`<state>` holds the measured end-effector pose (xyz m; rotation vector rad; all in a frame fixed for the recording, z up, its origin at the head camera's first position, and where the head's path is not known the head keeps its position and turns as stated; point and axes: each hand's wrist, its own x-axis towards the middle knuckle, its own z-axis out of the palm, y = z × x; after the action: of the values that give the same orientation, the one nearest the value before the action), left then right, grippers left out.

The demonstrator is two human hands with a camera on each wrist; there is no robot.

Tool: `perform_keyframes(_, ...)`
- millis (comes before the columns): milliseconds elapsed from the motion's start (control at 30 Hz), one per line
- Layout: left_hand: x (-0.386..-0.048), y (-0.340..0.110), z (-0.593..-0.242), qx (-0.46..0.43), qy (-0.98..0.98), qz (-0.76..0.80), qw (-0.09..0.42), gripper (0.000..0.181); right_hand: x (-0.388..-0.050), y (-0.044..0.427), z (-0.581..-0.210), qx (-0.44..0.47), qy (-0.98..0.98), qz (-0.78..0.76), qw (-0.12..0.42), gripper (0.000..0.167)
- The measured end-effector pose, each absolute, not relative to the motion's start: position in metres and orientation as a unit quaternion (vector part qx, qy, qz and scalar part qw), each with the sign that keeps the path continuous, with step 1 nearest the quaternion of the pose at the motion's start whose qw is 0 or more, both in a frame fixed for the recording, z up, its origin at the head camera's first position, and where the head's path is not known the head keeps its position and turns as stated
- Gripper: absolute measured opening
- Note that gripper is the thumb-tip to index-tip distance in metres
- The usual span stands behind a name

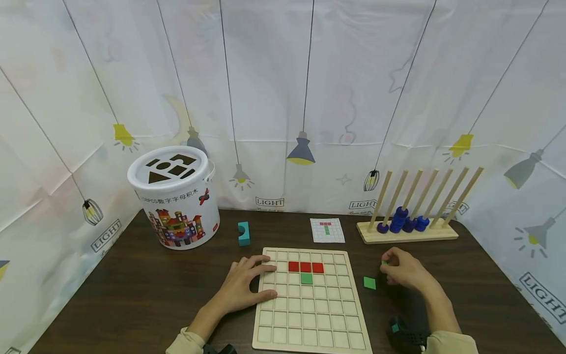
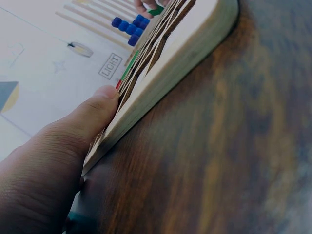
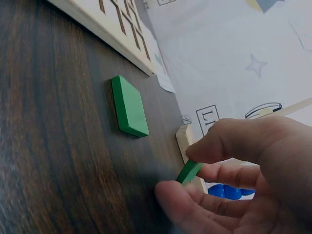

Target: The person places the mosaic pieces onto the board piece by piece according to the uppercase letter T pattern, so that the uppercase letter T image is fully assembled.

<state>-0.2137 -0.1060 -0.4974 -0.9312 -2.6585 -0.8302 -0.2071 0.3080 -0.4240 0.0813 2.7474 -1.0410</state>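
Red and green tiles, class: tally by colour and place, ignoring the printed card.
Red tiles on the board: 3
Placed green tile on it: 1
Loose green tile on the table: 1
Held green tile in the right hand: 1
Total: 6

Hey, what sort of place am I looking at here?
Probably an indoor play or learning table, though the wider room is hidden. It shows in the wooden grid board with red tiles, the white bucket printed with toy building blocks, and the peg stand holding blue beads.
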Motion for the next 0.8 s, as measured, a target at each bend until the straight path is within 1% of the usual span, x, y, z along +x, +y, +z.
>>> perform_keyframes(200,-0.2134,-0.1068,-0.4977,-0.313,-0.901,-0.281,0.104,0.056,-0.2103,0.3088,-0.427,0.006,0.911,-0.401,0.09,0.035)
perform_keyframes(467,-0.2141,-0.1067,-0.4974,-0.309,-0.903,-0.283,0.093,0.057,-0.2103,0.3077,-0.4276,0.021,0.904,-0.418,0.08,0.034)
perform_keyframes(700,-0.2145,-0.1068,-0.4989,-0.315,-0.901,-0.279,0.107,0.056,-0.2118,0.3084,-0.4305,0.024,0.901,-0.427,0.069,0.032)
perform_keyframes(800,-0.2144,-0.1066,-0.499,-0.315,-0.901,-0.279,0.105,0.056,-0.2125,0.3096,-0.4333,0.029,0.899,-0.433,0.06,0.03)
